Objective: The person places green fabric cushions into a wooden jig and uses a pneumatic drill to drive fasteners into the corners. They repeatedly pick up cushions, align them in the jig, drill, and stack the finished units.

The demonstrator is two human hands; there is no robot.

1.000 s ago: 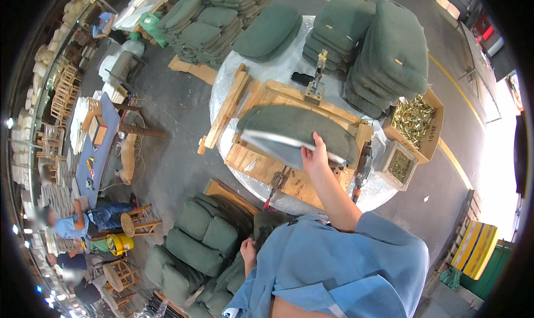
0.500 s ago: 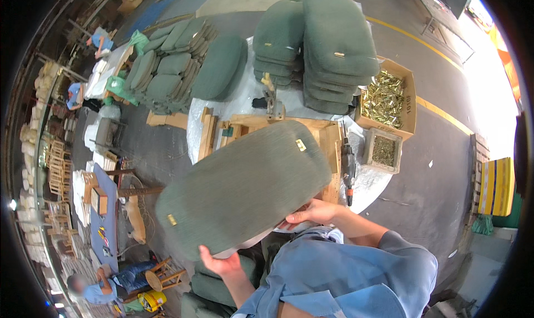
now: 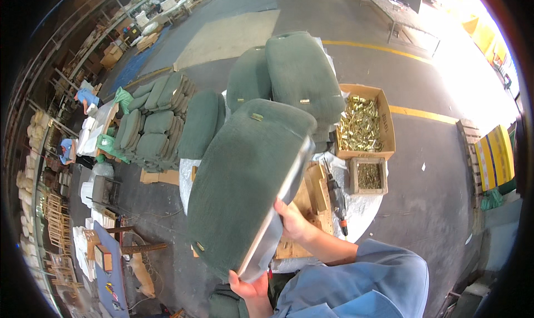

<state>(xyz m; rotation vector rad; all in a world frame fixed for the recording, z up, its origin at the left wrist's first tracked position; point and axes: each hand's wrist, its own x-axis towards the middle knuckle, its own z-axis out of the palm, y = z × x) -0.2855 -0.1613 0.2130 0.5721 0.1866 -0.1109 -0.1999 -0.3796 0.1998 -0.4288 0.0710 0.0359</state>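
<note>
A large green upholstered cushion panel [image 3: 245, 173] with rounded ends is held tilted in front of me, its pale edge and grey backing partly showing. Two small brass-coloured metal fittings sit near its ends. My left hand [image 3: 250, 288] grips the lower end, fingers mostly hidden behind the edge. Along the right-hand edge my right hand [image 3: 292, 220] holds the panel from its underside. Partly covered by the panel is a wooden frame [image 3: 295, 245] on the plastic-covered table [image 3: 364, 204]. A power screwdriver [image 3: 336, 198] lies right of that frame.
Stacked green cushions [image 3: 303, 73] stand behind the panel, with more piles [image 3: 158, 126] at left. A cardboard box [image 3: 364, 151] holds brass-coloured fittings; near it is a wooden tray [image 3: 381, 193] of small hardware. A blue-topped bench [image 3: 108, 262] stands left, and people work further off.
The panel has been tipped up and turned steeper, so its edge and backing now show. My right hand has shifted up along its edge. The view has also swung.
</note>
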